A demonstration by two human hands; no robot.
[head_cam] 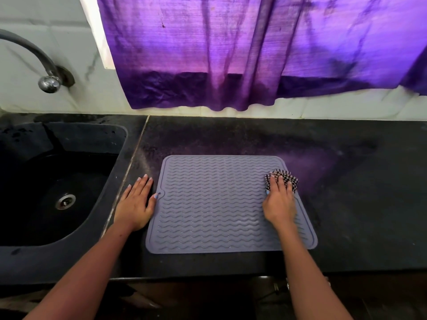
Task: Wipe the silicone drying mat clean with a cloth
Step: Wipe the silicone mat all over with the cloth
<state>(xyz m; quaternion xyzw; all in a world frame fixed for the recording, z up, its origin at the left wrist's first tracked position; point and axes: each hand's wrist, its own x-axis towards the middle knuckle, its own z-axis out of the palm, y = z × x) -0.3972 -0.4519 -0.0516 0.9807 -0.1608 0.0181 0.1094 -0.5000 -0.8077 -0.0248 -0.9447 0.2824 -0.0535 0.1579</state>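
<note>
A grey silicone drying mat (pixel 215 204) with wavy ridges lies flat on the dark counter in front of me. My right hand (pixel 279 202) presses a bunched black-and-white checked cloth (pixel 285 177) onto the mat's right side, near the far right corner. Most of the cloth is under the fingers; its frilled edge sticks out beyond them. My left hand (pixel 137 204) rests flat on the counter beside the mat's left edge, fingers spread, thumb tip touching the mat's rim at a small notch.
A black sink (pixel 30 158) with a metal drain (pixel 65 201) is sunk into the counter at the left. A curved tap (pixel 46 72) comes out of the wall above it. A purple curtain (pixel 242 54) hangs behind the dark counter (pixel 358 181).
</note>
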